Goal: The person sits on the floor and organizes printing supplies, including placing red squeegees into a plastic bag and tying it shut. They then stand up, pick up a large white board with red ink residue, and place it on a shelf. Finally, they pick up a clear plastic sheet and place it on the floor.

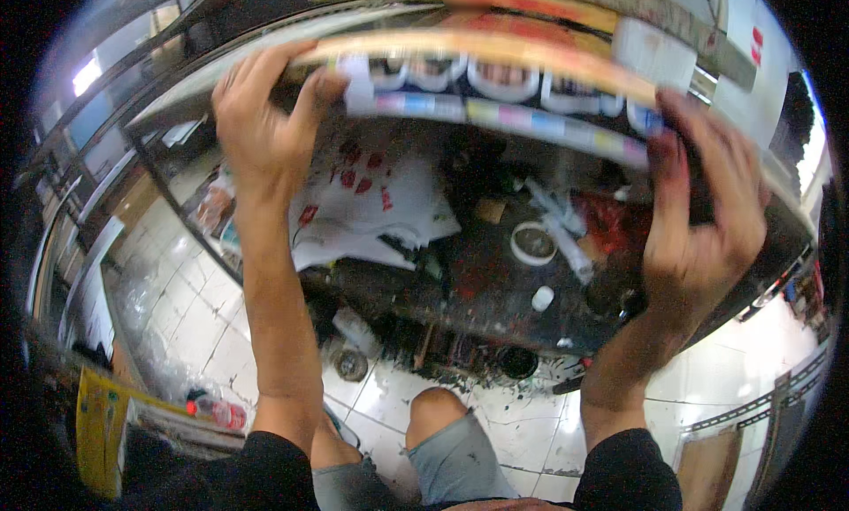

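Both my hands are raised at the far side, gripping a wide printed sheet [500, 113] by its two ends. It has dark picture shapes with white outlines and a strip of small colour patches along its lower border. A tan, motion-blurred edge [495, 46] runs along its top; whether this is a stack or a board I cannot tell. My left hand [261, 113] pinches the left end between thumb and fingers. At the right end, my right hand [707, 192] is closed the same way, slightly blurred.
Below lies a dark, stained shelf [478, 290] with white papers printed in red [371, 192], a tape roll [533, 243], a white cap [543, 299] and crumpled plastic [562, 223]. On the tiled floor [203, 325] are scraps, a red-capped bottle [217, 412] and a yellow-edged frame [97, 431].
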`<state>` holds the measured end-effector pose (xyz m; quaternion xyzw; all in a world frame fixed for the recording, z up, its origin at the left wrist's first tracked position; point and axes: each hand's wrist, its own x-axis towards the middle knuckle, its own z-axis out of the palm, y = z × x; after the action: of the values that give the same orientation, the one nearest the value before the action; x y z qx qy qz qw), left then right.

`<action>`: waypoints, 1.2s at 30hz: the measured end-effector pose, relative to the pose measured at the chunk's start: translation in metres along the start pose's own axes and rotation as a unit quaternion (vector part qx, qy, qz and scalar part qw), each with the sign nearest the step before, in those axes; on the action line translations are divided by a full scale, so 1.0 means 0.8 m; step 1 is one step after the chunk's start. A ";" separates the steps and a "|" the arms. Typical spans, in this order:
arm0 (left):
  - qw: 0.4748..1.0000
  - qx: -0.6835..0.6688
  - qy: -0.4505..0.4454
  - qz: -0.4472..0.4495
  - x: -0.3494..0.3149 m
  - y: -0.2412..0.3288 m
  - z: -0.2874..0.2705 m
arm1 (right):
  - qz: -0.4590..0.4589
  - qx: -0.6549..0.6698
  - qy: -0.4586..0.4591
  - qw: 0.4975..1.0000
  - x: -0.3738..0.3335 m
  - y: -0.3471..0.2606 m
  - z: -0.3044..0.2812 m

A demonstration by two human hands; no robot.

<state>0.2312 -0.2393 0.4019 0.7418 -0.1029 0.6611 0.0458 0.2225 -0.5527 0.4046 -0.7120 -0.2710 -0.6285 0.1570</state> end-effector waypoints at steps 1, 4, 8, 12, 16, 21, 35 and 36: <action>1.000 -0.017 0.008 0.000 -0.002 -0.002 0.005 | 0.020 0.005 -0.009 1.000 0.001 -0.001 0.000; 0.999 -0.022 0.018 -0.045 -0.003 0.005 0.009 | 0.098 -0.009 -0.096 0.991 0.011 -0.010 -0.005; 0.993 -0.043 0.014 -0.110 0.008 0.015 0.022 | 0.143 0.013 -0.243 0.959 0.055 0.000 -0.033; 0.989 -0.021 0.052 -0.139 -0.004 0.011 0.030 | 0.253 0.174 -0.368 0.877 0.110 0.032 -0.034; 0.981 -0.006 0.012 -0.196 0.003 0.023 0.027 | 0.313 0.357 -0.391 0.789 0.119 0.088 -0.031; 0.961 -0.015 0.023 -0.277 0.005 0.033 0.020 | 0.372 0.381 -0.381 0.756 0.116 0.095 -0.027; 0.893 -0.039 -0.221 -0.391 0.106 0.025 0.012 | 0.410 0.352 -0.317 0.779 0.153 0.106 -0.027; 0.854 -0.087 -0.149 -0.491 0.090 0.022 0.012 | 0.409 0.359 -0.311 0.780 0.151 0.104 -0.028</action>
<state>0.2442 -0.2653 0.4705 0.7786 0.2125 0.4220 0.4130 0.2602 -0.6095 0.5365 -0.8050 -0.1945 -0.1072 0.5502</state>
